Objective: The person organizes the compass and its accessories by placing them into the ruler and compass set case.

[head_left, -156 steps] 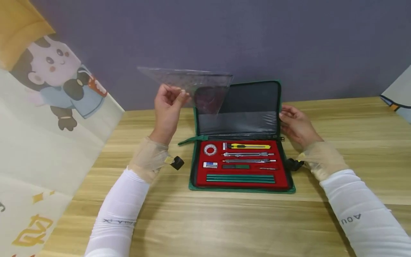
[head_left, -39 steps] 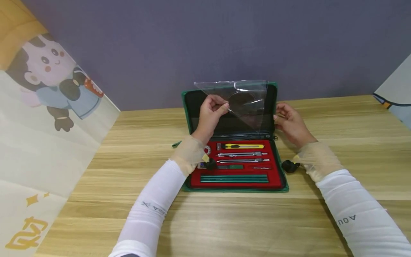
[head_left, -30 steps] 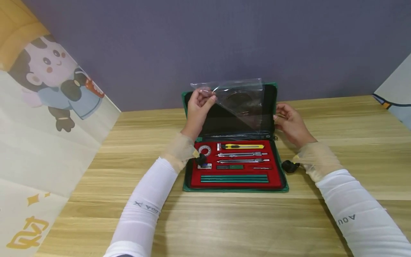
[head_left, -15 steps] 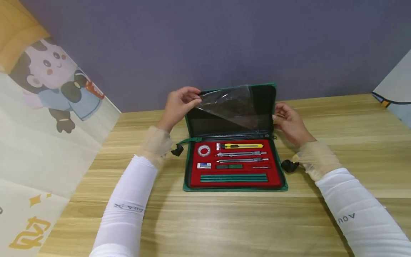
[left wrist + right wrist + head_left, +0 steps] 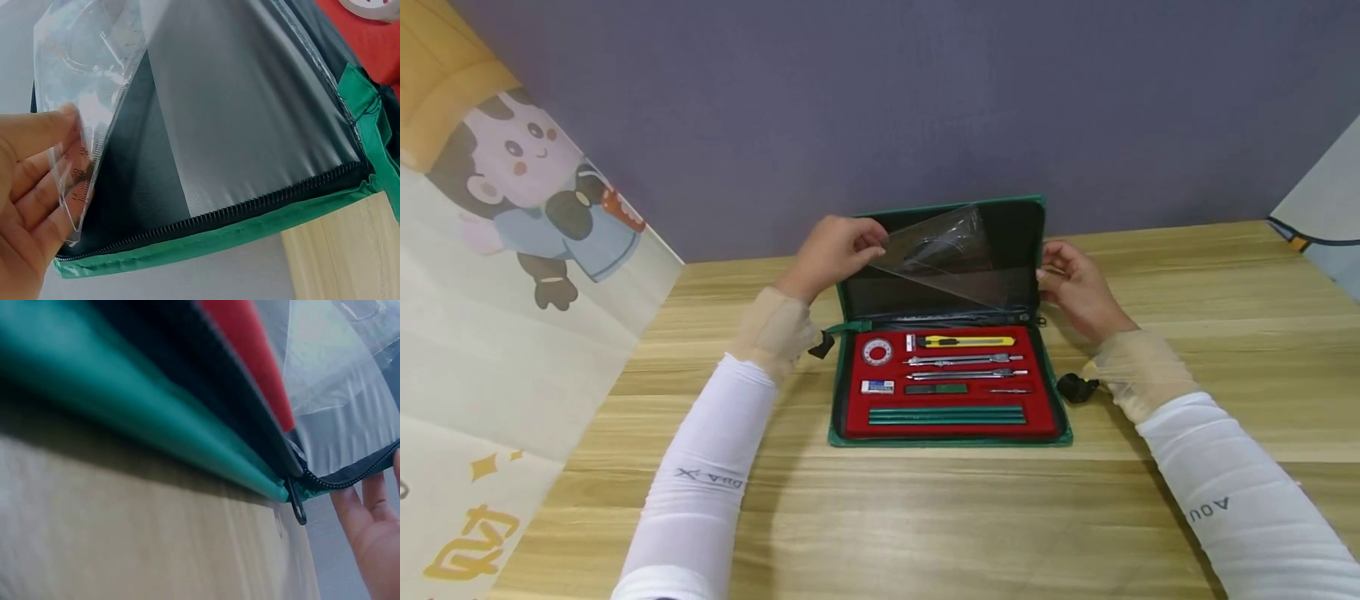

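Note:
My left hand pinches one corner of a clear plastic set square between thumb and fingers. Ruler marks run along its edge in the left wrist view, where the set square overlaps the clear pocket of the case lid. Whether its lower corner lies inside that pocket, I cannot tell. With my right hand I hold the right edge of the raised black lid. In the right wrist view, fingers of the right hand are at the lid's zipped rim; the thumb is mostly out of frame.
The green zip case's red tray holds a white ring, yellow utility knife, compasses, an eraser and green pencils. A grey wall rises behind the wooden table.
The set square came from left of the lid to in front of it. Lately my left hand shifted left, then slightly right and down, tilting it. My right hand has stayed at the lid.

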Demonstrator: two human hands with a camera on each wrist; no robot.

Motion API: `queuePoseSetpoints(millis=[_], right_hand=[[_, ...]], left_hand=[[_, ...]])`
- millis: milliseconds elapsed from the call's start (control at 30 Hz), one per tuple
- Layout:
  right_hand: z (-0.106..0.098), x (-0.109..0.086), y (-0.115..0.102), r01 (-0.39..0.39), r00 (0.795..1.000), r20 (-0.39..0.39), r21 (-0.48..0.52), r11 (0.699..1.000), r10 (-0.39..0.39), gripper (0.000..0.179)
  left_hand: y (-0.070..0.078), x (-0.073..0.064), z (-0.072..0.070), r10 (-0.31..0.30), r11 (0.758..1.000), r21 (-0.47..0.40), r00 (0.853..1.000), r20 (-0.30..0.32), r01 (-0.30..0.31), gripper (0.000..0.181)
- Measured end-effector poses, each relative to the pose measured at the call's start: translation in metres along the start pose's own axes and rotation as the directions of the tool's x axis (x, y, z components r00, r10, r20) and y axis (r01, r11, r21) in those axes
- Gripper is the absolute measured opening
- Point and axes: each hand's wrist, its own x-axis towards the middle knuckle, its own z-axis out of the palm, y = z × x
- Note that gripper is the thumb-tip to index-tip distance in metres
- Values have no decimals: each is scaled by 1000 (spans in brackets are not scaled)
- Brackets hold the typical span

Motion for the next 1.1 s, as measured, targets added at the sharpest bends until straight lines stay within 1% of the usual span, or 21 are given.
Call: queuePoseSetpoints(millis=[200,300,400,500,567,667,767,833,933,1100], right_hand=[[-1,-1,-1,1,1000,-7,2,1000,-1,27],[-1,-2,-1,2,1000,-5,-1,1000,-2,27],[-2,-2,-1,4,1000,-1,-11,1000,-4,27],[-2,-3,-2,8,1000,0,-10,1000,-8,27],[-2,-3,-1,11,1000,0,-5,1000,-11,28],[-2,-4,-1,14,1000,2,6,1000,-14,28],[-2,-4,-2,13,1000,6,-11,1000,-13,27],[-2,-4,-2,11,1000,7,-23,1000,-11,27],[-1,-5,-2,12,1000,11,-33,999,-12,26],[-3,-5,-1,19,1000,17,-20,1000,-19,26]], left_hand=[[5,2,5,13,998,69,1000,-12,-12,20],[8,2,8,14,994,109,999,-40,-9,20],[15,2,8,-12,991,131,997,-72,22,17],[22,2,8,-66,986,145,994,-88,78,14],[25,2,7,-102,983,143,990,-99,116,12],[28,3,6,-140,979,134,983,-120,156,10],[28,1,5,-170,975,120,977,-132,186,11],[28,-1,4,-190,973,111,973,-128,204,12],[28,-3,3,-208,971,91,970,-130,220,13],[24,-4,3,-217,971,69,962,-163,231,11]])
